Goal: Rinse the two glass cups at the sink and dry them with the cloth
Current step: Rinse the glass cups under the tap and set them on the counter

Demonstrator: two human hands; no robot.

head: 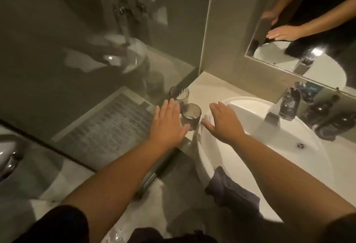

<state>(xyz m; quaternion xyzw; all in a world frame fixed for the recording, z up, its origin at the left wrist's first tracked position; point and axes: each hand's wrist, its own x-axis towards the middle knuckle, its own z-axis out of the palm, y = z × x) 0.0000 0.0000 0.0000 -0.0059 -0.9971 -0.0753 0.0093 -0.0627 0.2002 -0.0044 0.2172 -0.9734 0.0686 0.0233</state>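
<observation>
Two ribbed smoky glass cups stand on the pale counter left of the sink. The nearer cup point(190, 115) sits between my hands, and the farther cup point(180, 93) stands behind it against the glass partition. My left hand point(168, 125) is flat and open just left of the nearer cup, its thumb close to the cup's base. My right hand point(223, 122) hovers open over the rim of the white sink point(250, 138), just right of that cup. A dark grey cloth point(229, 188) hangs over the sink's front edge.
A chrome faucet point(272, 116) stands at the back of the basin, with dark pump bottles point(289, 105) to its right. A mirror point(308, 49) hangs above. A glass shower partition point(96, 69) rises immediately left of the counter.
</observation>
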